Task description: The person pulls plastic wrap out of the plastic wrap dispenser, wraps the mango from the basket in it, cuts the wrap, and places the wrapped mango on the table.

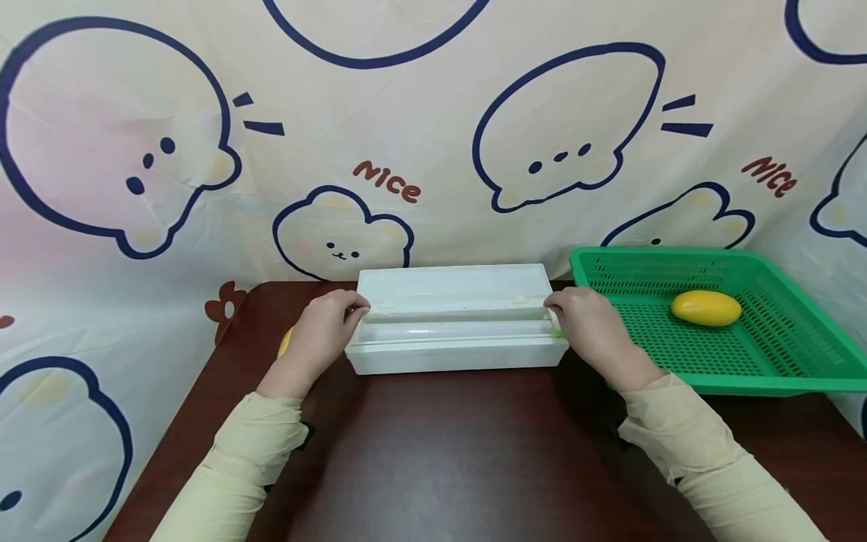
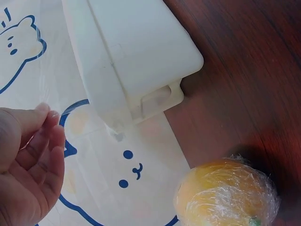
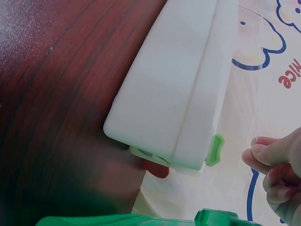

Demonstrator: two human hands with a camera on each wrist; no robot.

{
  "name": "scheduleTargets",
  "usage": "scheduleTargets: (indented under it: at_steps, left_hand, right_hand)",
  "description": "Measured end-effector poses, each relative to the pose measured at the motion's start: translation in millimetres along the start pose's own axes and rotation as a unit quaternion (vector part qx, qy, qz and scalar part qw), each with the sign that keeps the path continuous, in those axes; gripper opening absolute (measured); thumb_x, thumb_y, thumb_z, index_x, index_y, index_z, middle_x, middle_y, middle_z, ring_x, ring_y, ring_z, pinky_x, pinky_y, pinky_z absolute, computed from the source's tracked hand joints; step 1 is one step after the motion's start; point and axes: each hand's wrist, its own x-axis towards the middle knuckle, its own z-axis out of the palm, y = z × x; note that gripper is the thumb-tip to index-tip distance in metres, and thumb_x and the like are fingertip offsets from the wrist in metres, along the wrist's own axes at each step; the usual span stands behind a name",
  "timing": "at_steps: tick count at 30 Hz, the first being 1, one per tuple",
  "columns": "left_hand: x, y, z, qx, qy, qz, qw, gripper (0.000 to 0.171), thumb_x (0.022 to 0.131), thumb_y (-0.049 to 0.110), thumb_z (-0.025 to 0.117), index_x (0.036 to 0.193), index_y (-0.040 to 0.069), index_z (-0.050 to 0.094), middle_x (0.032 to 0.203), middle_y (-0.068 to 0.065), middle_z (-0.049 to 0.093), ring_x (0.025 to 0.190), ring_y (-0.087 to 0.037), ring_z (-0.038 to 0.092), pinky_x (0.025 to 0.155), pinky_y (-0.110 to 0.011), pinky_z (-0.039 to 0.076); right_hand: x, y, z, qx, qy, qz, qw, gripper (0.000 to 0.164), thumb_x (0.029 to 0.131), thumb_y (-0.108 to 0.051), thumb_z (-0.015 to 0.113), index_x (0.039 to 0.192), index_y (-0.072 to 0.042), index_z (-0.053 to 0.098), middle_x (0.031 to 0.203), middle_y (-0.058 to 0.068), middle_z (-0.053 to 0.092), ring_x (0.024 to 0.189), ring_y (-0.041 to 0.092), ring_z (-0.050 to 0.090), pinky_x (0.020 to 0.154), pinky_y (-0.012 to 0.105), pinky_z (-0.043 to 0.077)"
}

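A white cling film dispenser stands at the back of the table with its lid raised and a roll of clear film inside. At its left end my left hand pinches the thin clear film between thumb and forefinger. Over the right end, my right hand has thumb and forefinger pinched together at the film; the film is hard to see there. A green slider sits on the dispenser's right end. Beside my left hand lies a rounded yellow fruit wrapped in film, mostly hidden in the head view.
To the right, a green plastic basket holds a yellow mango-shaped fruit. A cartoon-printed sheet hangs behind the dark wooden table, close to its back edge.
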Motion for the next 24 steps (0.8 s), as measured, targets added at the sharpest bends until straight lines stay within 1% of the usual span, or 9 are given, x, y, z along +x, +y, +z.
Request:
scheduleTargets:
  at_steps: [3, 9, 16, 24]
  left_hand:
    - [-0.3, 1.4, -0.8, -0.001, 0.014, -0.003, 0.9999, 0.008, 0.091, 0.008, 0.066, 0.098, 0.004, 0.069, 0.096, -0.013, 0.067, 0.085, -0.025, 0.060, 0.078, -0.042, 0.053]
    - [-0.1, 1.9, -3.6, -0.010, 0.046, -0.001, 0.9989, 0.009, 0.092, 0.010, 0.067, 0.098, 0.004, 0.068, 0.095, -0.012, 0.066, 0.085, -0.025, 0.058, 0.078, -0.042, 0.052]
    - [0.2, 5.9, -9.5, -0.016, 0.049, -0.010, 0.9986, 0.013, 0.093, 0.013, 0.066, 0.102, 0.004, 0.068, 0.099, -0.013, 0.066, 0.089, -0.027, 0.058, 0.082, -0.045, 0.052]
    - [-0.9, 8.8, -14.8, -0.017, 0.086, 0.011, 0.9961, 0.010, 0.092, 0.010, 0.067, 0.099, 0.003, 0.069, 0.095, -0.014, 0.067, 0.086, -0.028, 0.058, 0.078, -0.045, 0.051]
  right_hand:
    - [-1, -1, -3, 0.001, 0.010, -0.001, 1.000, 0.012, 0.086, 0.006, 0.065, 0.095, 0.002, 0.071, 0.090, 0.017, 0.070, 0.083, 0.031, 0.063, 0.069, 0.045, 0.054]
    - [-1, -1, -10, 0.002, 0.052, -0.022, 0.998, 0.013, 0.083, 0.008, 0.066, 0.094, 0.002, 0.071, 0.090, 0.017, 0.070, 0.082, 0.032, 0.063, 0.068, 0.045, 0.054]
    - [-2, 0, -16, 0.000, 0.074, -0.026, 0.997, 0.014, 0.083, 0.007, 0.067, 0.094, 0.000, 0.072, 0.089, 0.016, 0.070, 0.082, 0.032, 0.063, 0.069, 0.046, 0.053]
    - [-2, 0, -21, 0.002, 0.099, -0.044, 0.994, 0.016, 0.082, 0.008, 0.069, 0.095, -0.001, 0.071, 0.088, 0.014, 0.070, 0.083, 0.030, 0.063, 0.070, 0.046, 0.054]
